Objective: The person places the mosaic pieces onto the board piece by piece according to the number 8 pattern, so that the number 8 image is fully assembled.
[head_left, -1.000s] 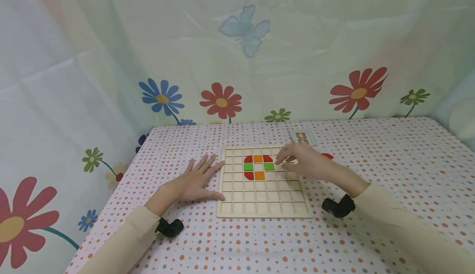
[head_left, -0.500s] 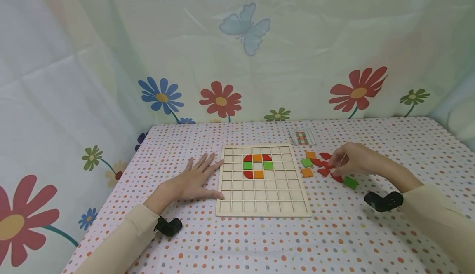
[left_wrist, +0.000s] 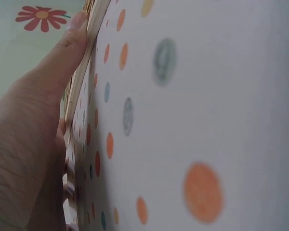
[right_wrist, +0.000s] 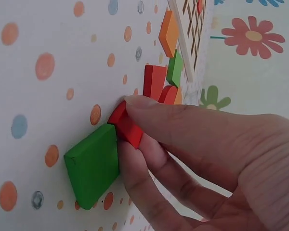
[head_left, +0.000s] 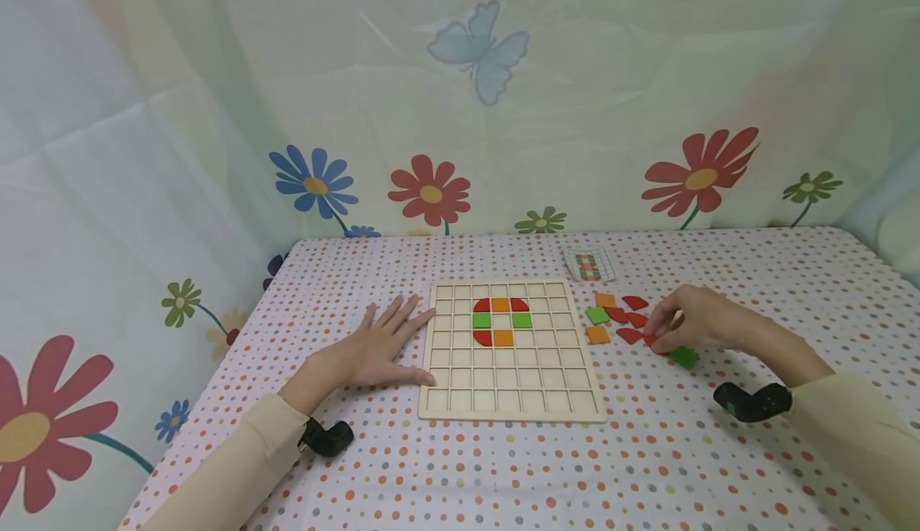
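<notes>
Probably light, stiff and smooth, the red piece (right_wrist: 127, 126) suits an edge hold, the right hand (head_left: 691, 317) pinching it while the left hand (head_left: 370, 354) lies spread.

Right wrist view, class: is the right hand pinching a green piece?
No: the right hand pinches a red piece, while the green square lies beside that piece on the dotted cloth.

I've got a pale, wrinkly backdrop (head_left: 618, 52) behind the table (head_left: 783, 291), printed with red, blue and green flowers (head_left: 431, 193) plus a light-blue butterfly (head_left: 483, 50). Dotted white cloth (head_left: 517, 475) on top, and the light's pretty soft.
</notes>
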A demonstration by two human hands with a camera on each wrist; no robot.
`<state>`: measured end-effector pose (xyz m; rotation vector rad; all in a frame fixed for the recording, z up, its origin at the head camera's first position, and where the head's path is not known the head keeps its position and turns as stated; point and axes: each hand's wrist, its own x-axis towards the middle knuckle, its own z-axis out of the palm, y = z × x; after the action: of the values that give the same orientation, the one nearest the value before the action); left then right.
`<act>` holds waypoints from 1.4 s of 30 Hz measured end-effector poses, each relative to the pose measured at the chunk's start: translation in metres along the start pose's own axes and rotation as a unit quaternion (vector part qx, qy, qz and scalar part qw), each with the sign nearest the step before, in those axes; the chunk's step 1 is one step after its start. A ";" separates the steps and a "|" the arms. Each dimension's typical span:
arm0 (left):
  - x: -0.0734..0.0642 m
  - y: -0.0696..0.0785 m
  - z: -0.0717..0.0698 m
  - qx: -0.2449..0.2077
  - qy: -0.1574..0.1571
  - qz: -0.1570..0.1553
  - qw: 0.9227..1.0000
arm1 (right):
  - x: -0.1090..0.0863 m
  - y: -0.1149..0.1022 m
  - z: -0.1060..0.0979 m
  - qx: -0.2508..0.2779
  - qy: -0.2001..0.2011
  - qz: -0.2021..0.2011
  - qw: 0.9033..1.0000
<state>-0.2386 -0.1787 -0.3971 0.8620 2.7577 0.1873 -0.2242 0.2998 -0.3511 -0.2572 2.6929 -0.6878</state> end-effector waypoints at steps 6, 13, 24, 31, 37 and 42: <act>0.000 0.002 0.000 0.002 -0.005 -0.002 1.000 | -0.003 -0.001 0.004 0.006 0.000 -0.019 1.000; 0.001 0.003 -0.001 0.004 -0.005 -0.004 1.000 | -0.008 -0.002 0.011 -0.007 0.023 -0.049 0.999; 0.000 0.003 -0.001 0.003 -0.006 -0.005 1.000 | -0.013 -0.012 0.021 -0.013 0.125 -0.106 0.986; -0.001 0.002 -0.001 -0.003 -0.007 -0.003 1.000 | -0.009 -0.029 0.025 0.007 0.114 -0.119 0.986; -0.001 0.002 -0.002 -0.005 -0.002 0.006 1.000 | -0.005 -0.040 0.029 0.024 0.083 -0.126 0.988; -0.001 0.001 -0.002 -0.005 -0.001 0.007 1.000 | -0.003 -0.043 0.032 0.029 0.053 -0.131 0.990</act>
<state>-0.2382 -0.1785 -0.3953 0.8777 2.7482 0.2018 -0.2060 0.2495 -0.3557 -0.5833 2.7624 -0.8763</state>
